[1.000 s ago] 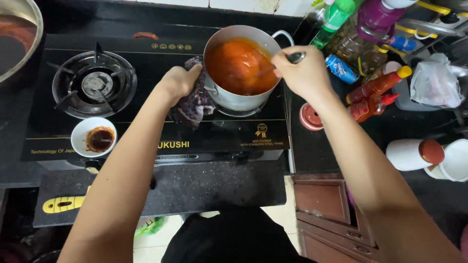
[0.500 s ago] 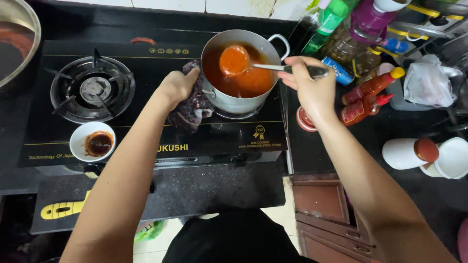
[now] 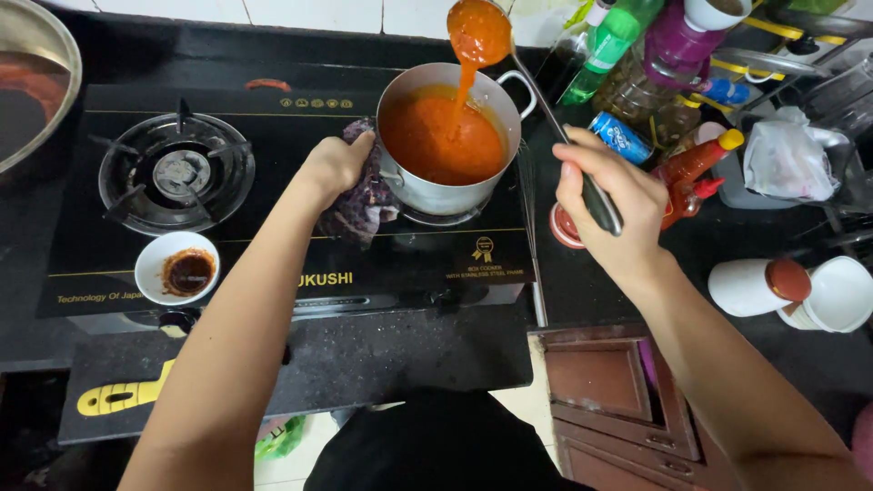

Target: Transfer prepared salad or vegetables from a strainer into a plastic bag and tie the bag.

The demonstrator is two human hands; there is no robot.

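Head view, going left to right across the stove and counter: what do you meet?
Small sauce bowl → empty burner → left hand on dark cloth → pot of orange sauce → right hand holding ladle → red sauce bottle → white cups.

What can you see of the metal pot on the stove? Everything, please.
The pot is a round, silvery metal saucepan, upright on the right burner of the black gas stove. It is lidless and holds orange-red sauce. A loop handle juts from its far right rim. The left hand grips its left side through a dark cloth. Sauce streams in from a ladle raised above by the right hand.
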